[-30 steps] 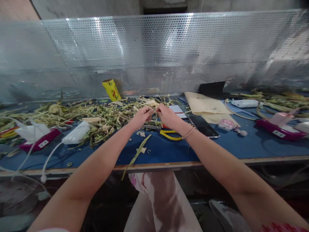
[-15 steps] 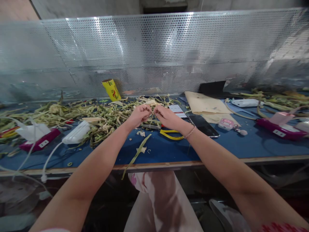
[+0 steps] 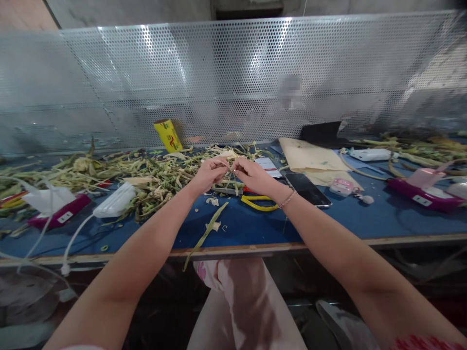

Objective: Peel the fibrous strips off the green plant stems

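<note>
My left hand (image 3: pixel 211 174) and my right hand (image 3: pixel 251 173) meet over the middle of the blue table, fingertips pinched close together. Between them is something small and thin, too small to name. Behind and to the left spreads a pile of dried, pale green plant stalks (image 3: pixel 168 177). Just below my right hand lies a tool with yellow handles (image 3: pixel 260 204), its front partly hidden by the hand. One long green strip (image 3: pixel 206 233) hangs over the table's front edge, with pale scraps (image 3: pixel 212 201) near it.
A smartphone (image 3: pixel 308 189), a pink case (image 3: pixel 342 186) and brown paper (image 3: pixel 315 158) lie right. A white power brick (image 3: pixel 115 200) and purple power strips (image 3: pixel 60 214) with cables sit at the sides. A yellow packet (image 3: pixel 168 136) leans against the perforated metal screen (image 3: pixel 197 78).
Both hands stay in nearly the same place, pinched together. Only the fingers have shifted slightly; the things on the table have not moved.
</note>
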`<state>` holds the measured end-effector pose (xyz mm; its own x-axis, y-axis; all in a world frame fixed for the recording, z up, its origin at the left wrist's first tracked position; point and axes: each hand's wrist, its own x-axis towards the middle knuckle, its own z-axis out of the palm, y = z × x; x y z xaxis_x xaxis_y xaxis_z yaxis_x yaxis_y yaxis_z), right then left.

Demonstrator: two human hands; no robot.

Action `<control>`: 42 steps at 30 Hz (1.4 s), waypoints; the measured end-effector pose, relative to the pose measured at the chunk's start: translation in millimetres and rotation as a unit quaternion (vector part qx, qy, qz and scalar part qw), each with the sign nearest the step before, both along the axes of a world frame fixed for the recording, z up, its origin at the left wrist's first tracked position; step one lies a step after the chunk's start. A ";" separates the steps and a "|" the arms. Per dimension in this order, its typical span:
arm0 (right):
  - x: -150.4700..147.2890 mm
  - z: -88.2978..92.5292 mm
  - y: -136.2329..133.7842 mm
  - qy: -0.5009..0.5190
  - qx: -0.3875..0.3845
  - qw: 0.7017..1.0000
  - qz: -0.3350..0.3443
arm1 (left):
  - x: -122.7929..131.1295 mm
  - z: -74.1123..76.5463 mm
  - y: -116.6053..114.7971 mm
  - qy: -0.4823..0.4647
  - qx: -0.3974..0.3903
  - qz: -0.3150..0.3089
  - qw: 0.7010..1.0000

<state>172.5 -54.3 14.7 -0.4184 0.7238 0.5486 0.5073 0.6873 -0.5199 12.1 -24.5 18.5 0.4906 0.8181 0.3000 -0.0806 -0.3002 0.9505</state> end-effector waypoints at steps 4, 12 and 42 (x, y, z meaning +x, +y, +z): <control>-5.0 -1.8 0.9 -0.006 -0.018 1.000 -0.021 | 1.7 -5.7 4.5 0.040 0.072 0.042 0.996; -7.4 -4.5 8.3 -0.013 -0.048 0.998 -0.042 | 4.9 -1.9 6.9 0.132 0.229 0.138 0.955; -3.2 -13.0 11.5 0.035 0.089 0.995 -0.025 | 9.2 -3.8 3.0 0.203 0.307 0.223 0.903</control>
<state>169.3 -42.8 1.7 -0.3396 0.6319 0.6967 0.5101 0.7461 -0.4280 21.4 -21.5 14.7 0.3247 0.7023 0.6336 0.4966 -0.6967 0.5177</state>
